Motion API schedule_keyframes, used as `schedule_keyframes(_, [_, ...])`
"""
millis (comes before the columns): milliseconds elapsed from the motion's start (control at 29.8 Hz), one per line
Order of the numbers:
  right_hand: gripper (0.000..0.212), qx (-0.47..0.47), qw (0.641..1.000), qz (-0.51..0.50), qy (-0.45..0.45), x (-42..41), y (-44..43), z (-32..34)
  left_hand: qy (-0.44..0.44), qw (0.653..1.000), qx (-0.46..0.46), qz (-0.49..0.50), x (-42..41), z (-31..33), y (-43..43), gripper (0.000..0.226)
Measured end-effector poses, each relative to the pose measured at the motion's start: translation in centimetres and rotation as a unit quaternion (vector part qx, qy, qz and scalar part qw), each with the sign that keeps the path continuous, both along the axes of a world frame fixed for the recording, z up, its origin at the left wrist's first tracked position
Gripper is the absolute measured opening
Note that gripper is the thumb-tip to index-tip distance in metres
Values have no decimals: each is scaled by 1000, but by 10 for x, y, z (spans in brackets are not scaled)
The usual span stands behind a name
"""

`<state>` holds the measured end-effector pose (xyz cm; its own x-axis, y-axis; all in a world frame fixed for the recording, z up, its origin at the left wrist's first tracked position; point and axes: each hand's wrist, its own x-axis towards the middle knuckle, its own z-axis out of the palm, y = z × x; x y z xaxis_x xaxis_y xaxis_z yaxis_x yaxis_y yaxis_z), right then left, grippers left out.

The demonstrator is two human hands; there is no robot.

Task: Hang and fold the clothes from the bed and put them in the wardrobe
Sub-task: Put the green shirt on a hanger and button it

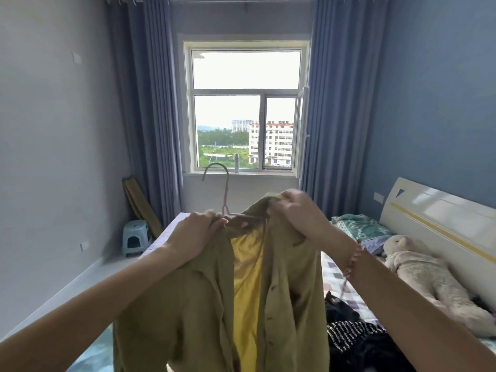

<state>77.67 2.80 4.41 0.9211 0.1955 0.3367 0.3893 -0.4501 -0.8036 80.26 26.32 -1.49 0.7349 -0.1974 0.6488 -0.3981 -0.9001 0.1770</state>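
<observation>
Olive button shirt [290,291] was held up before the bed [335,280], its shoulder gripped by the left hand [198,232] and its collar pinched by the right hand [298,213]; a pink hanger [225,194] was lodged at the neck.

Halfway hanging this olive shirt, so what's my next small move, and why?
Probably pull the raised side of the olive-green buttoned shirt down over the pink hanger: your right hand holds it bunched high, while your left hand grips the other shoulder there.
</observation>
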Motion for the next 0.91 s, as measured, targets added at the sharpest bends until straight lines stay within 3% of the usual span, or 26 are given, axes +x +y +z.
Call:
schedule_keyframes(67, [25,-84,990,110,11,-9,-3,-10,-25,999,-47,-8,-4,9,6,38])
schedule_keyframes(168, [41,-119,980,-51,-154,19,-24,-21,-68,996,-59,-27,-11,23,11,44])
schedule_keyframes(201, [41,-158,974,-61,-154,27,-26,-24,-87,994,-55,-33,-12,24,13,48])
schedule_keyframes(302, [13,-259,960,26,-103,33,-19,-32,-120,990,-39,-59,-13,21,16,66])
schedule_keyframes(369, [18,-273,952,85,-112,26,-6,-32,-142,986,-14,-82,-16,15,12,69])
schedule_keyframes(470, [22,-212,964,131,-93,20,7,-29,-179,979,23,-97,-20,4,8,68])
schedule_keyframes(604, [16,-61,991,72,-92,16,-12,-23,-175,980,29,-89,-21,-2,35,47])
schedule_keyframes(672, [15,56,996,71,-8,19,-21,-18,-114,992,-10,-60,-24,-2,48,48])
schedule_keyframes(739, [10,150,977,97,120,17,-23,-15,-11,999,-38,-15,-28,-2,51,58])
schedule_keyframes(806, [21,116,979,93,137,16,-22,-23,86,994,-66,-27,-31,-2,46,72])
schedule_keyframes(907, [26,0,1000,22,-15,11,-17,-43,92,991,-56,-74,-36,-10,31,44])
